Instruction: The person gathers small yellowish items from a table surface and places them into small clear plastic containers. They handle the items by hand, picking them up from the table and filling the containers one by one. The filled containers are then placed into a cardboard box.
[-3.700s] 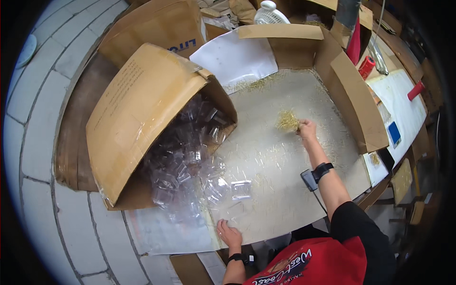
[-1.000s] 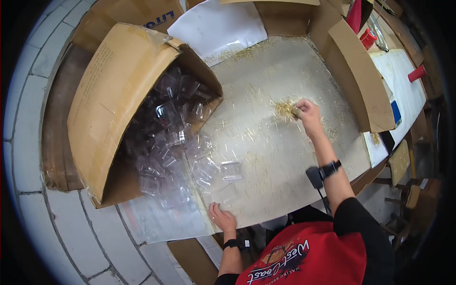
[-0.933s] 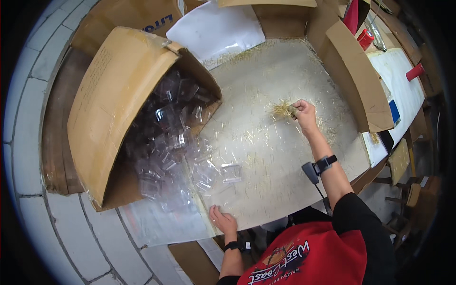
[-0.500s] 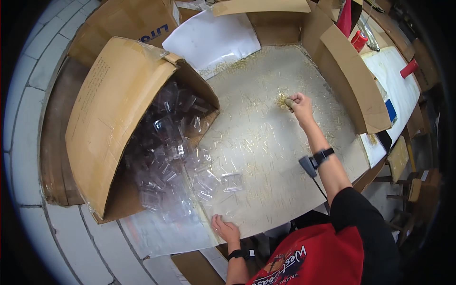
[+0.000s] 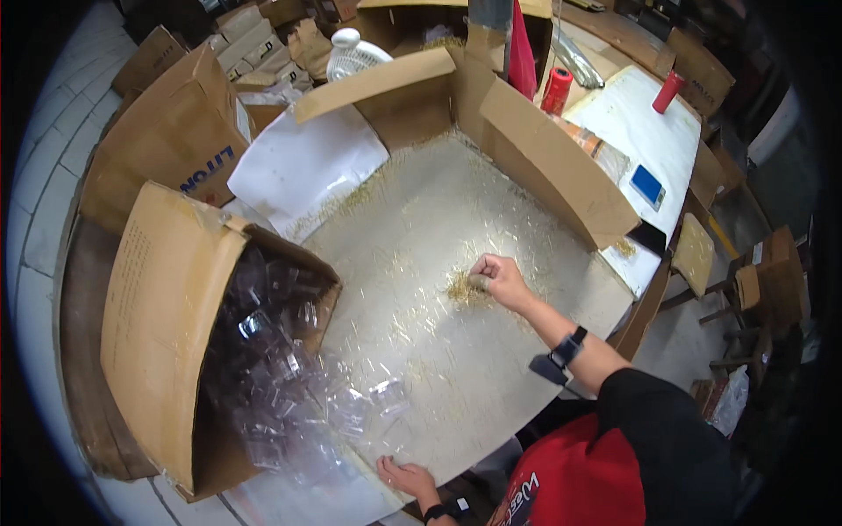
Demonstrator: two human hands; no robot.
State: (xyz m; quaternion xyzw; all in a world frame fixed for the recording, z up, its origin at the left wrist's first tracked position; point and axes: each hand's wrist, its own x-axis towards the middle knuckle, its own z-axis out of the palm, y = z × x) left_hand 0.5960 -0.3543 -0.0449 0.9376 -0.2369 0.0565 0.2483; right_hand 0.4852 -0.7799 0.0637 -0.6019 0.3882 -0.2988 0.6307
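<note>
My right hand (image 5: 498, 279) is over the middle of the grey board (image 5: 399, 254), thumb and fingers pinched on a small bunch of thin gold-coloured metal pins (image 5: 463, 287). Its fingertips look covered. More of these pins lie scattered over the board, thickest along its far left edge. My left hand (image 5: 405, 478) rests at the near edge, fingers stretched out, with nothing in it. Just beyond it are clear plastic cases (image 5: 355, 408), spilling from a tipped cardboard box (image 5: 167, 324) on the left.
Cardboard flaps (image 5: 561, 167) wall the board's far and right sides. A white sheet (image 5: 307, 162) lies at the far left. Past the right wall, a white-covered table bears red cylinders (image 5: 669, 91) and a blue-faced device (image 5: 647, 186). A stool (image 5: 693, 254) stands to the right.
The view has shifted, showing more of the far room. My right hand has come nearer across the board, with the pins at its fingertips. My left hand stays at the near edge.
</note>
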